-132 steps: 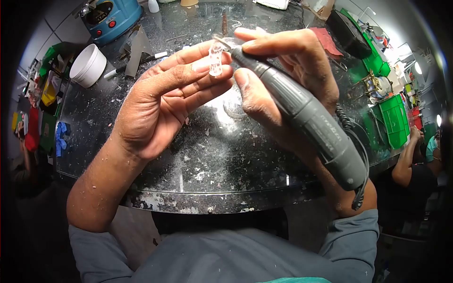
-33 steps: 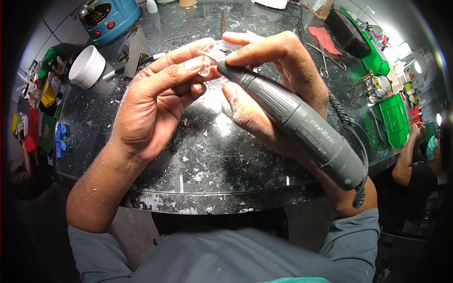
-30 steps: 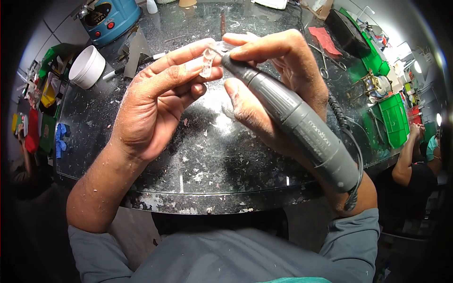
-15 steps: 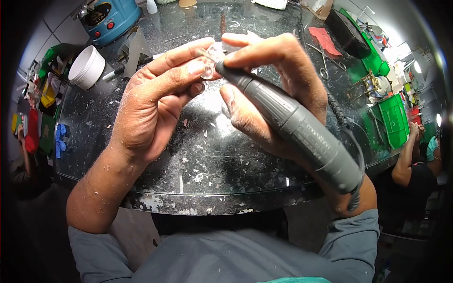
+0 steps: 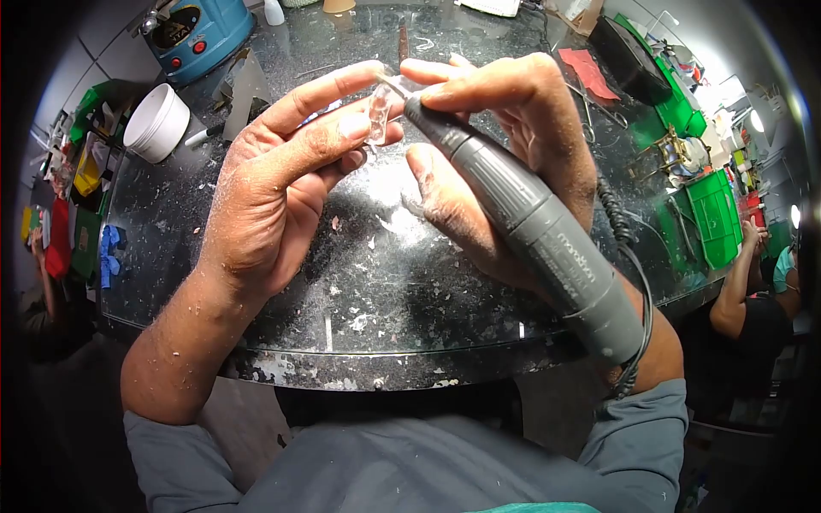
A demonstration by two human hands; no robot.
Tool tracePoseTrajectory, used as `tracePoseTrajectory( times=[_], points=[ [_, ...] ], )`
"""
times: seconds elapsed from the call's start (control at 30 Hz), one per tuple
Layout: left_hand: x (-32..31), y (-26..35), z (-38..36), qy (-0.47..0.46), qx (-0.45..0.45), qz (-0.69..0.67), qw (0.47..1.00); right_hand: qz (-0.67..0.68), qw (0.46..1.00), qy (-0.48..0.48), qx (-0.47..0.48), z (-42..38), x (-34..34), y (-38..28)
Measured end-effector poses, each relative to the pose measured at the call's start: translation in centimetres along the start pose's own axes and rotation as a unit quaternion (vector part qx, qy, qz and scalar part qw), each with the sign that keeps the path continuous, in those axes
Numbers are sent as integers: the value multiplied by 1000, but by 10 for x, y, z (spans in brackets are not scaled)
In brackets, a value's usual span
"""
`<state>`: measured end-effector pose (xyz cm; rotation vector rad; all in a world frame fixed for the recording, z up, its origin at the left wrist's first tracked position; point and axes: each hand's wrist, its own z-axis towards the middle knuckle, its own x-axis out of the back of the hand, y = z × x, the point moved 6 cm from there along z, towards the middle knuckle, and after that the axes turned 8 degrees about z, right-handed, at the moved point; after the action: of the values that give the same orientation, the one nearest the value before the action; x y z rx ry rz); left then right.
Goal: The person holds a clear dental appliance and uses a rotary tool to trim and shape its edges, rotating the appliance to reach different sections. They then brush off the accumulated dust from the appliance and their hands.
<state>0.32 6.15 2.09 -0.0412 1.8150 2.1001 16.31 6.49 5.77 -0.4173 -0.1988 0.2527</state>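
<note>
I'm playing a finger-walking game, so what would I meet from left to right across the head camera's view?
Crumpled blue thing → white tub → left hand → small clear piece → dark gray handheld tool → lower green bin

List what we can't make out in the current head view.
All head view:
- Clear piece: full outline hidden by left hand.
- Whether the bit touches it: too small, blurred.
- Right hand: palm hidden behind handpiece.
- Blue machine: top cut off by upper edge.
</note>
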Motion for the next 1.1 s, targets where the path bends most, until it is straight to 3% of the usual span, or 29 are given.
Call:
tracePoseTrajectory(
  times=[0.1, 0.2, 0.3, 0.6, 0.67, 0.73, 0.9, 1.0, 1.1],
  points=[
    [1, 1, 0, 14, -8, 12, 1000, 2, 999, -28, -22, 1, -4, 0],
    [-1, 5, -1, 15, -22, 39, 999, 16, 1000, 17, 4, 0, 2, 2],
    [1, 7, -1, 25, -40, 55, 997, -5, 1000, -21, -20, 1, -1, -2],
    [2, 14, -2, 31, -116, 124, 985, 41, 998, 34, -36, 0, 3, 2],
    [2, 15, -4, 50, -120, 142, 981, 9, 999, -33, -21, 3, -2, -4],
    [2, 15, -3, 50, -122, 142, 981, 7, 999, -17, -37, 2, 0, -5],
    [2, 16, -4, 45, -111, 142, 983, 21, 994, -95, -42, 1, -3, -6],
    [1, 18, -4, 53, -121, 154, 979, 60, 996, -48, -51, 0, -1, -2],
    [2, 17, -4, 54, -121, 157, 979, 24, 996, -75, -37, 1, -1, -5]
  ],
)
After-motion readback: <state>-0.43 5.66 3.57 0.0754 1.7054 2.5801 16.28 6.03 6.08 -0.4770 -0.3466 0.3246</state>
